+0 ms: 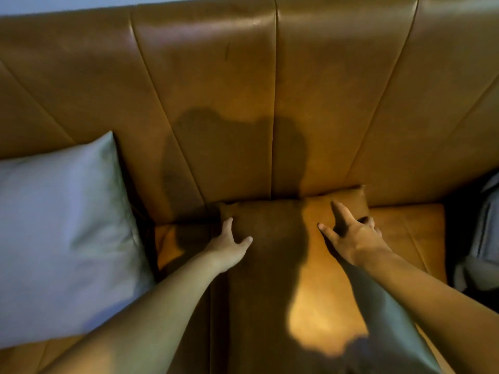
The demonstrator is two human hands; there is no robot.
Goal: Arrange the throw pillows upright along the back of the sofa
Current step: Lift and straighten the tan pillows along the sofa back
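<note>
A tan leather throw pillow (280, 265) lies flat on the sofa seat, its far edge against the sofa back (216, 90). My left hand (229, 247) rests on the pillow's left side with fingers spread. Above the pillow's right part, my right hand (351, 233) hovers with fingers apart, holding nothing. A pale grey pillow (62, 225) leans against the sofa back at the left. My shadow darkens the middle of the tan pillow.
The brown leather sofa fills the view. A strip of bare seat (410, 228) shows to the right of the tan pillow. At the far right edge sits a dark and grey object (483, 233), partly cut off.
</note>
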